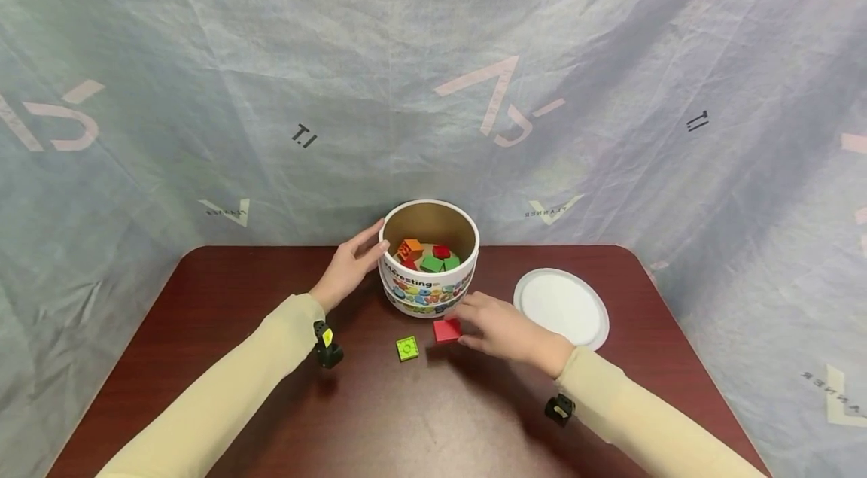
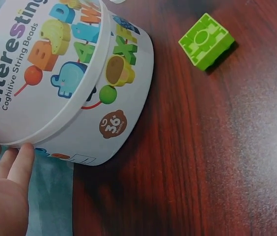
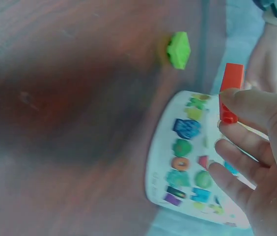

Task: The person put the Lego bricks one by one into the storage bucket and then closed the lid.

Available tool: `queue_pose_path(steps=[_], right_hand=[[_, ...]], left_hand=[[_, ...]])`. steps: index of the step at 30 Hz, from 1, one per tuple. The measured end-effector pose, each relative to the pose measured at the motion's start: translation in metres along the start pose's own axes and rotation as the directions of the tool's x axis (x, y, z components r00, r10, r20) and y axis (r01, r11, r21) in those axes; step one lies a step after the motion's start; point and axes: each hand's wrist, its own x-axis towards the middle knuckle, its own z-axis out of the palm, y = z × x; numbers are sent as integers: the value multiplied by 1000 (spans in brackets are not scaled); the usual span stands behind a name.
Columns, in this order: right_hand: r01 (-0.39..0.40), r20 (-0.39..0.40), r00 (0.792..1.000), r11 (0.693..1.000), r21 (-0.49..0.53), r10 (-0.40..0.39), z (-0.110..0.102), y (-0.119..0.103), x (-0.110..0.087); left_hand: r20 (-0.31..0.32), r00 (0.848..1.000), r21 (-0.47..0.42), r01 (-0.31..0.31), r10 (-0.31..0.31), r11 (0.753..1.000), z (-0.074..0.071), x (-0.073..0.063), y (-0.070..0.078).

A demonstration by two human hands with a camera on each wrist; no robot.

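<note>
A round white bucket (image 1: 428,299) printed with colourful letters and shapes stands near the back of the table, with its top uncovered. My left hand (image 1: 344,272) rests against its left side, fingers fairly straight and the thumb at the rim. In the left wrist view, those fingertips (image 2: 24,160) touch just under the band of the rim. My right hand (image 1: 497,324) pinches a flat red building block (image 3: 233,77) between thumb and fingers, in front of the bucket. Left of it, a square lime-green building block (image 1: 407,348) lies on the table.
Inside the bucket are several orange, red and green blocks (image 1: 432,264). A round white lid (image 1: 564,308) lies on the dark red wooden table (image 1: 379,425), to the right of the bucket. Grey printed cloth (image 1: 379,86) hangs behind the table's back edge.
</note>
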Motion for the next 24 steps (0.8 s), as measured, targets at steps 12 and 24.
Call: queue_pose_path(steps=[12,24], right_hand=[[24,-62,998,1000,13,-23,-56,2,19],[-24,-48,999,999,-30,23,-79,7,36]], left_hand=[[-3,1000,11,-18,18,1000,1,1,2],[-2,1000,0,-8,8,1000,0,0,-3]])
